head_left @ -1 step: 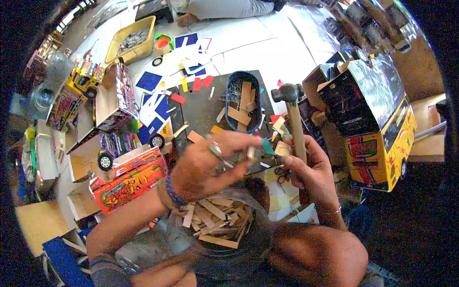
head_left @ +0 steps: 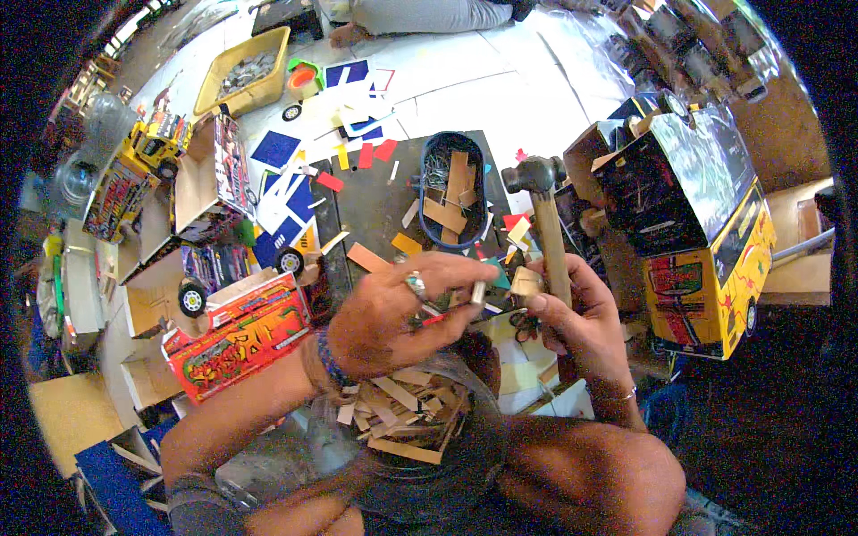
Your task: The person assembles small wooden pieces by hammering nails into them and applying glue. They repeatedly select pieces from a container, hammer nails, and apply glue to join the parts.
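Observation:
My right hand (head_left: 585, 313) is wrapped around the wooden handle of a hammer (head_left: 552, 237), whose dark metal head points up and away from me. A small light wooden block (head_left: 525, 282) is also pinched there, between thumb and fingers. To its left, my left hand (head_left: 393, 308) closes its fingertips on a small pale piece (head_left: 479, 293), too small and blurred to name. Below that hand, a clear round tub (head_left: 490, 429) of thin wooden strips (head_left: 407, 406) sits between my legs. Beyond the hands, a blue oval tray (head_left: 427, 223) holds nails and wood pieces on a dark board (head_left: 362, 214).
Toy trucks stand at the left, including a yellow one (head_left: 165, 143) and an orange-red panelled body (head_left: 241, 335). A large black-and-yellow toy truck body (head_left: 706, 259) is at the right. Coloured scraps and a yellow basin (head_left: 279, 67) lie beyond. Another person's grey-clad leg (head_left: 429, 16) rests at the top.
My left hand has shifted slightly right and down, its fingertips a little nearer the small wooden block. The whole view has slid slightly; the right hand keeps its hold on the hammer.

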A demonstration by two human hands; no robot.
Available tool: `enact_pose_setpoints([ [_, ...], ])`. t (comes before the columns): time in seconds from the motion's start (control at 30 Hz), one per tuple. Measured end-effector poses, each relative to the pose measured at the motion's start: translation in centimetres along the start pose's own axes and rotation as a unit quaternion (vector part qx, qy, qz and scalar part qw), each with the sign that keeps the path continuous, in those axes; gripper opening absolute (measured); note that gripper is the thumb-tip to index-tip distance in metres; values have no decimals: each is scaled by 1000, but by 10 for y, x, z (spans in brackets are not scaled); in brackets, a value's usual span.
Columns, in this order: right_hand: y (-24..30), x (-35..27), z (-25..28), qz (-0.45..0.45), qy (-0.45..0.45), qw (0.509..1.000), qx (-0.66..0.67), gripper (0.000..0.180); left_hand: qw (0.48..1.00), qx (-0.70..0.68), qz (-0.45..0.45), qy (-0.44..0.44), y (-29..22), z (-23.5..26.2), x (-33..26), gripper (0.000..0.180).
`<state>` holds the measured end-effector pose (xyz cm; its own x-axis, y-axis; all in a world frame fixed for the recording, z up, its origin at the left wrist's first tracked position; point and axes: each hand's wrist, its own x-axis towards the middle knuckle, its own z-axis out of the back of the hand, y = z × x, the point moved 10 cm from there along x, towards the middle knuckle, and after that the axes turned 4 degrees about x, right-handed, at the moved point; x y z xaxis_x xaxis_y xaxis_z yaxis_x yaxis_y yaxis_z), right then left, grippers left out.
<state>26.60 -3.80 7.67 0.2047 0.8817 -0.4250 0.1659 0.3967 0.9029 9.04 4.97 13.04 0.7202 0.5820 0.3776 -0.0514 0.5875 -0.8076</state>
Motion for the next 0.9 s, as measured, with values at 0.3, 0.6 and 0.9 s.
enact_pose_setpoints([
  [0.3,4,3,-1,14,28,996,-78,40,994,-81,74,24,24,-34,-6,42],
  [0.6,8,-4,3,16,4,990,-142,37,992,-105,63,17,27,-43,-7,38],
  [0.9,19,-4,4,51,10,980,-194,34,996,-85,21,13,20,-45,-4,40],
])
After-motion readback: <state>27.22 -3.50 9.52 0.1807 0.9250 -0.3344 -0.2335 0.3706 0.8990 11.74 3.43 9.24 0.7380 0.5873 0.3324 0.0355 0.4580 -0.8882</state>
